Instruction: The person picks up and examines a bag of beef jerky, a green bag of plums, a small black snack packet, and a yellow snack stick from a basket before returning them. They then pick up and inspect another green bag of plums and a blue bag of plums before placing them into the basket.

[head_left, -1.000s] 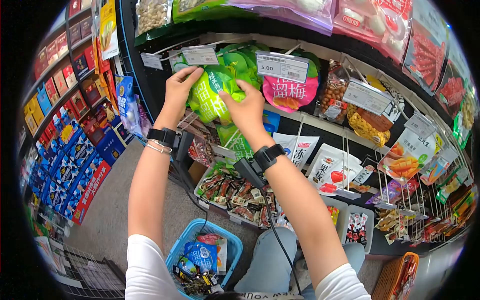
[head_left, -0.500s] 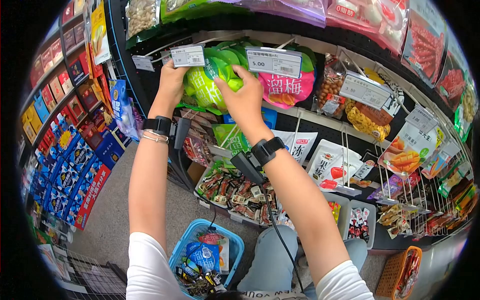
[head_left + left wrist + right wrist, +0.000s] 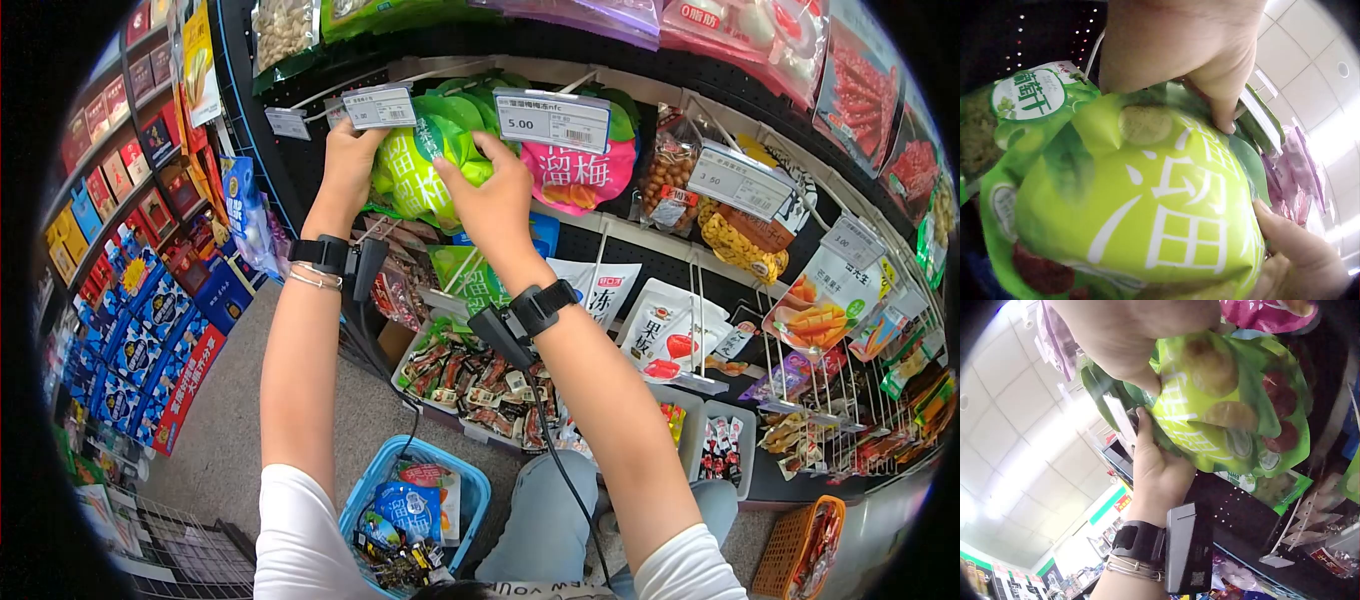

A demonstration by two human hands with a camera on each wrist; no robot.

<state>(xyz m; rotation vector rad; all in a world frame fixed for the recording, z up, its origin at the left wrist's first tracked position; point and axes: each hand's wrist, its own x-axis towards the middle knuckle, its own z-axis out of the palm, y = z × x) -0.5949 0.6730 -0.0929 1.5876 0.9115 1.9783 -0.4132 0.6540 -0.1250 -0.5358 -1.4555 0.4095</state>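
In the head view, both hands are on a bright green pouch of plum snacks [image 3: 408,185] at the hanging rack. My left hand [image 3: 350,165] grips its left edge, fingers going up behind a price tag [image 3: 380,107]. My right hand [image 3: 497,205] holds the right side, its thumb over the front and the other fingers reaching toward the top. The left wrist view shows the pouch's [image 3: 1110,206] puffed front with big white characters. More green pouches [image 3: 1282,425] sit right behind it in the right wrist view.
A pink plum pouch [image 3: 578,180] hangs to the right behind a 5.00 price tag [image 3: 552,122]. Below are white snack bags [image 3: 670,325] on hooks and a bin of small wrapped snacks [image 3: 490,395]. A blue basket [image 3: 478,490] with several packs stands on the floor.
Both hands have brought the green pouch slightly up and back against the rack, below the price tag. Their grip on it looks much the same.
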